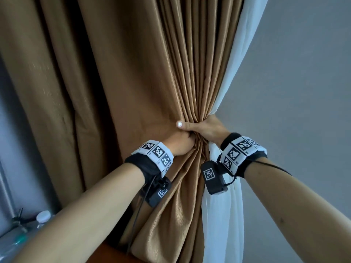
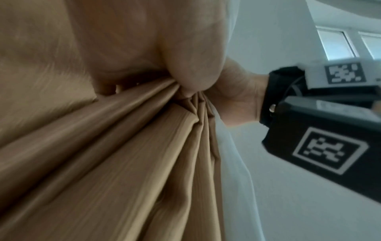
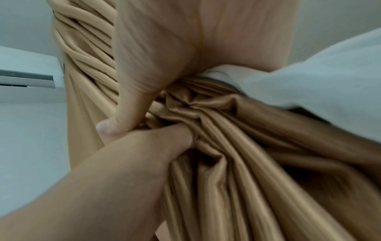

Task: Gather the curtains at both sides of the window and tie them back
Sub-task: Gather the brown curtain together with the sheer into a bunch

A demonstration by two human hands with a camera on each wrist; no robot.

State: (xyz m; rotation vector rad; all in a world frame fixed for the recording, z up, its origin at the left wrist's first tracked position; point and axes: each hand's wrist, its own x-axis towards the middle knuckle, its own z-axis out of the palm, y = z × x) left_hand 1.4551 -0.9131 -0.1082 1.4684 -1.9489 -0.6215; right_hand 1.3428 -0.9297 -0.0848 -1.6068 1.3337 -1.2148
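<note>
Gripping curtain (image 1: 191, 82); window (image 2: 338, 44) wrist-only.

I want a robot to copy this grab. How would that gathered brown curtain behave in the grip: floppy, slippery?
Probably floppy: the brown curtain collapses into tight pleats where the left hand and right hand squeeze it, then fans out loosely below. Possibly slippery: its folds show a satin-like sheen in the right wrist view. The white sheer curtain beside it looks thinner and limper.

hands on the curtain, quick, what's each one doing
Left hand: grips the gathered brown curtain.
Right hand: grips the same bunch, thumb across the front, with the white sheer curtain.
</note>
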